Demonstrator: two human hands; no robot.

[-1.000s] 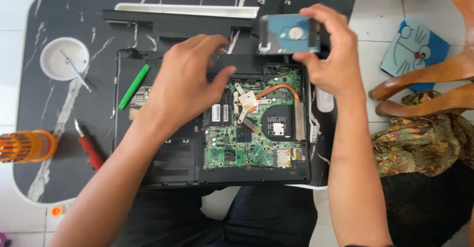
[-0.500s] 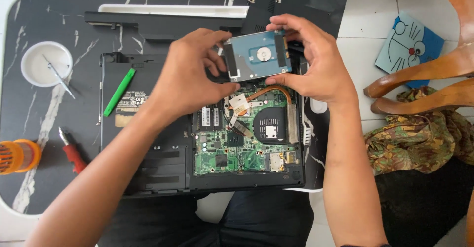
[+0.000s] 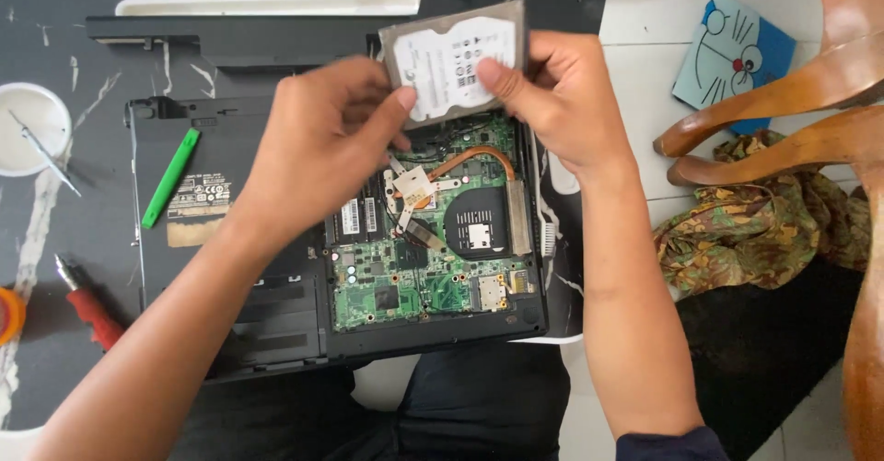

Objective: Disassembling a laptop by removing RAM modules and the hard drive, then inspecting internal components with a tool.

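Note:
Both hands hold a silver hard drive [image 3: 448, 58] with a white label, tilted up above the far edge of an opened black laptop [image 3: 249, 314]. My left hand [image 3: 322, 148] grips the drive's left lower edge; my right hand [image 3: 562, 102] pinches its right side, thumb on the label. Below the hands the laptop's green circuit board [image 3: 414, 286] lies exposed, with a copper heat pipe [image 3: 479, 159] and a black fan [image 3: 474, 221].
A green pry tool [image 3: 170, 177] lies on the laptop's left part. A white dish [image 3: 32, 129] with a metal tool, a red-handled screwdriver [image 3: 87, 306] and an orange object [image 3: 9, 314] sit at left. Wooden chair legs [image 3: 783, 102], patterned cloth [image 3: 755, 231] and a blue cartoon pad [image 3: 732, 51] are at right.
The hard drive came from my right hand alone, at the far right, toward the middle; my left hand rose off the laptop and took hold of it too.

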